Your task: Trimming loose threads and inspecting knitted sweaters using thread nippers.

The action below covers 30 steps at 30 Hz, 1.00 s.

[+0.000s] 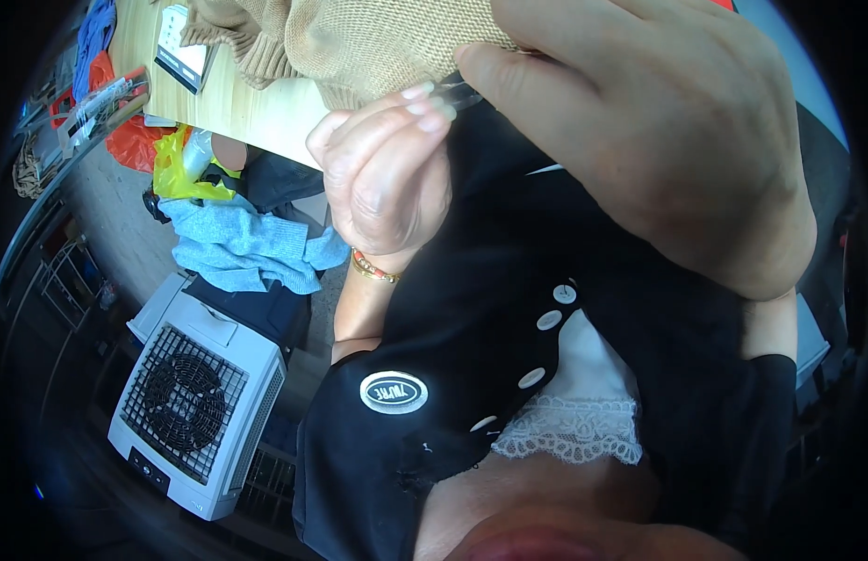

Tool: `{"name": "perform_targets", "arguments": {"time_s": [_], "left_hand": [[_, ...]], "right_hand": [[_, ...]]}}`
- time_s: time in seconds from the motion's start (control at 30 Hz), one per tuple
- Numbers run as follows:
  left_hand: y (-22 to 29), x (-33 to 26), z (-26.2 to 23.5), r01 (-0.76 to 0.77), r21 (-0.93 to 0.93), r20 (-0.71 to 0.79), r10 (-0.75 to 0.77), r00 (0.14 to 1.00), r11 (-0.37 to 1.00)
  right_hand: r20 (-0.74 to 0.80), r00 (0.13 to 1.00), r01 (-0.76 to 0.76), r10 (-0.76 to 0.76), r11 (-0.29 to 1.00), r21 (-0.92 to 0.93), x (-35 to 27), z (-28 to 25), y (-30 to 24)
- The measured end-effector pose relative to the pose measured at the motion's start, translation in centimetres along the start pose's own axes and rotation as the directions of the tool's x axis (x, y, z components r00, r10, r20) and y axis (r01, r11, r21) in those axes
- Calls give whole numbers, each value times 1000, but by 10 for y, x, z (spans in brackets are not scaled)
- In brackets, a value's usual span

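Sweater, tan knit, lies at the top centre of the frame on the pale counter, its ribbed edge hanging toward the person. A thin clear rod-like thing, too blurred to identify, sits between the two hands just beneath that edge. The left hand pinches it, fingers curled narrow round its tip; the right hand grips it from above, thumb pressed along it. The step looks like working this small tool at the knit's edge. The next move calls for steady, fine fingertip control close to the fabric. A blue cloth and a white fan unit lie lower left.
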<state>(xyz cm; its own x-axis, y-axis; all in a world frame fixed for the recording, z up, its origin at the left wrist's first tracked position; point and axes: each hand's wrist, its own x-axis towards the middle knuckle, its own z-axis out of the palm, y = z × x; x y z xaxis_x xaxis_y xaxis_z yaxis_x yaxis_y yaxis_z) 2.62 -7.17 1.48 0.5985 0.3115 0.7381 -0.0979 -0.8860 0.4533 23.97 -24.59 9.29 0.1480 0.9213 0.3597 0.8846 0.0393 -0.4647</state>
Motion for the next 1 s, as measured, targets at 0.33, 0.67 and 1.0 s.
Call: {"name": "perform_targets", "arguments": {"time_s": [0.33, 0.67, 1.0], "left_hand": [[0, -5, -1, 28, 58, -38, -26, 999, 998], [-50, 58, -59, 240, 65, -346, -203, 916, 969], [-41, 61, -47, 211, 83, 22, -214, 977, 974]], "right_hand": [[-63, 996, 66, -69, 996, -59, 37, 13, -15], [-151, 987, 35, -47, 996, -81, 49, 13, -4], [-179, 984, -19, 21, 1000, 15, 30, 10, 19]]}}
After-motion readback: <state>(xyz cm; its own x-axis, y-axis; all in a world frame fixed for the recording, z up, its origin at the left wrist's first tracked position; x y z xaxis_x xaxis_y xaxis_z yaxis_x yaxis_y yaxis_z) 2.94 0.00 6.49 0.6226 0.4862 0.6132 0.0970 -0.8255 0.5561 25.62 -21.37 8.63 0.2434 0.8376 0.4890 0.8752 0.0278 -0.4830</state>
